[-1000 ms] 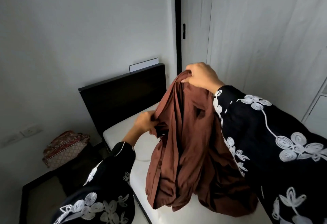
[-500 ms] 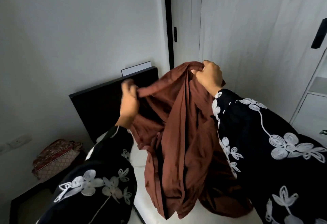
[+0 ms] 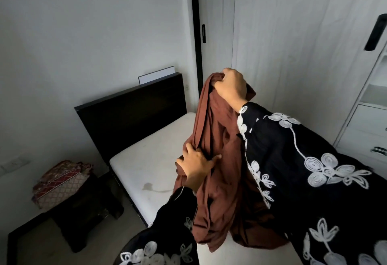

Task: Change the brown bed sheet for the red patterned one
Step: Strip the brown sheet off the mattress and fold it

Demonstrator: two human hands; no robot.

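One brown sheet [image 3: 217, 160] hangs in a bunch above the bed, and its lower folds touch the bare mattress [image 3: 150, 151]. Two hands are on it. The right hand [image 3: 230, 85] is clenched round the top of the bunch and holds it up. The left hand [image 3: 196, 165] lies lower on the folds with the fingers spread and fairly straight; whether the thumb pinches cloth I cannot tell. One red sheet [image 3: 60, 183], folded, lies on a dark stand [image 3: 88, 212] left of the bed, well apart from the brown one. One dark headboard [image 3: 129, 114] stands at the wall. The right sleeve [image 3: 303, 160] hides the right side of the bed. White drawers [image 3: 364, 130] are cut off at the right edge.
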